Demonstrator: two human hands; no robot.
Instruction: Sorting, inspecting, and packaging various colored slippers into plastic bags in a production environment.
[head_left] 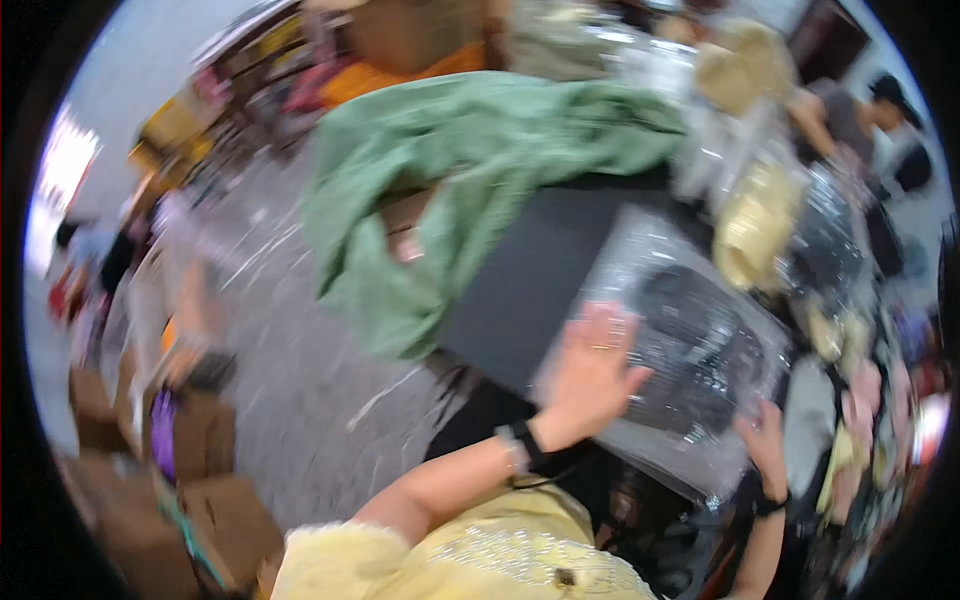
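A clear plastic bag (640, 440) with a dark, folded item (690, 340) inside lies on a dark flat board (530, 270) in front of me. My left hand (595, 375) rests flat on the bag's left part, fingers stretched out and apart. At the bag's right edge, my right hand (765, 440) seems closed on the plastic; its fingertips are blurred. A pale green cloth (480, 130) is draped in loose folds just beyond the board and to its left.
Cardboard boxes (230, 530) stand on the grey floor (300, 350) at lower left. Plastic-wrapped yellow and dark goods (765, 215) are piled at the right, with footwear-like pieces (810, 420) below them. Other people (890, 140) are at far right and far left.
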